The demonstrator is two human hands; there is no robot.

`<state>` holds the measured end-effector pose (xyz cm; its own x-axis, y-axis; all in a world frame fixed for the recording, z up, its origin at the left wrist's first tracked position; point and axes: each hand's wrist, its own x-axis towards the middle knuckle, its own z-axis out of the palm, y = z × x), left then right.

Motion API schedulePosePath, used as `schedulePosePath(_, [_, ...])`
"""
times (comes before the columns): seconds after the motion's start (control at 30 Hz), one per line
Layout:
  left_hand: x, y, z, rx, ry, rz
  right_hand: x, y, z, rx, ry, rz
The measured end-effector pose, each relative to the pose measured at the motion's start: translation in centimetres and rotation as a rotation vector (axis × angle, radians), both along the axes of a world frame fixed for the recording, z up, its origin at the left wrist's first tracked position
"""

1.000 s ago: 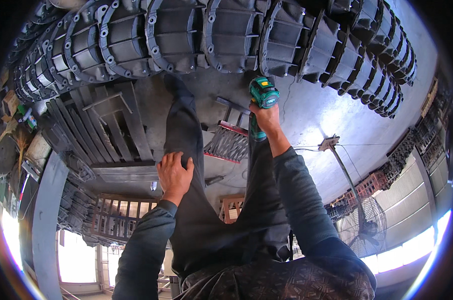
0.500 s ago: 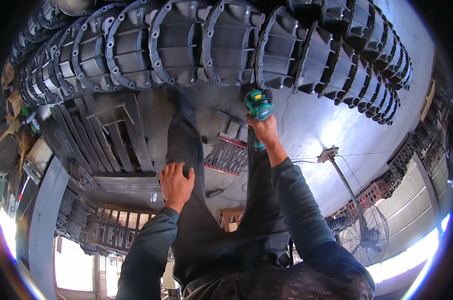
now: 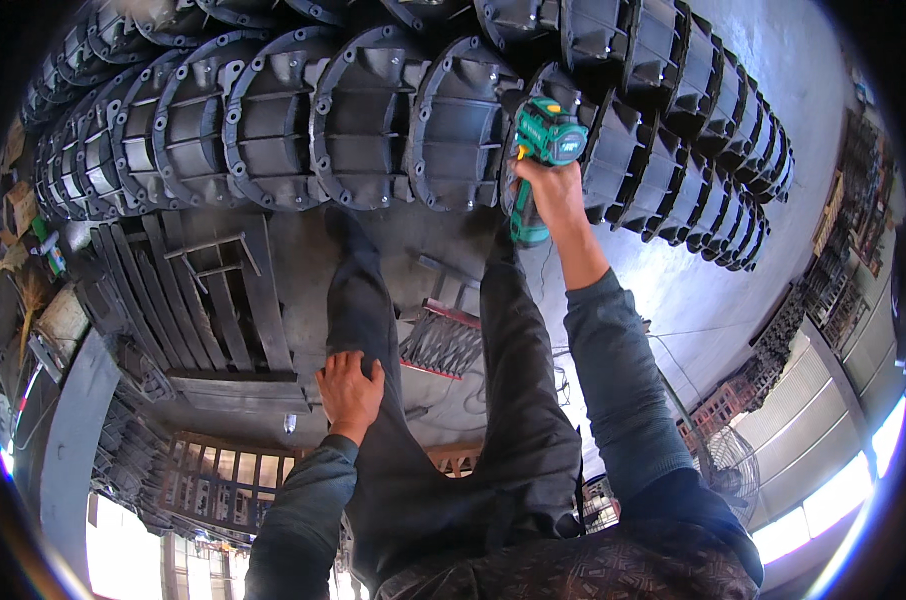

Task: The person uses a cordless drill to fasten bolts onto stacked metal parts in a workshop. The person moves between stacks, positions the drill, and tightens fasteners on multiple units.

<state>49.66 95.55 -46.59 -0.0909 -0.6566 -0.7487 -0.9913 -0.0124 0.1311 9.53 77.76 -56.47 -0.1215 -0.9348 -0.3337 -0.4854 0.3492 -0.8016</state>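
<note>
A green cordless drill [image 3: 553,135] is gripped in my right hand [image 3: 555,188], its handle and base hanging below the fingers. The drill's nose reaches the row of dark ribbed metal housings [image 3: 365,125], over a gap between two of them. Whether its tip touches metal I cannot tell. My left hand [image 3: 350,393] lies on my left thigh with its fingers laid out and nothing in it. The housings have round flanges with bolt holes and stand pressed close together.
More housings are stacked behind the front row. Below lie dark metal slats [image 3: 188,295] and a red-edged mesh grate [image 3: 441,338] between my legs. A pedestal fan [image 3: 730,462] stands at the right, and a broom [image 3: 31,305] at the far left.
My right hand has carried the drill up and forward from near my right knee to the housings. The view has shifted slightly; my left hand still rests on the thigh.
</note>
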Motion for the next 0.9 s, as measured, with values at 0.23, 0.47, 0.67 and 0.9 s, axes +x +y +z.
schedulePosePath(0.23, [0.4,-0.5,0.0,0.039,-0.013,0.038,4.1,-6.6,1.4,0.345,-0.419,-0.261])
schedulePosePath(0.47, [0.6,-1.4,0.1,0.056,-0.025,0.055,9.0,-10.1,-0.4,0.407,-0.248,-0.249])
schedulePosePath(0.67, [1.3,-1.7,0.1,0.047,0.020,0.119,10.4,-11.1,-0.4,0.417,-0.222,-0.249])
schedulePosePath(0.9, [2.5,-2.5,0.1,0.046,0.068,0.161,9.5,-11.9,-0.9,0.471,-0.293,-0.240])
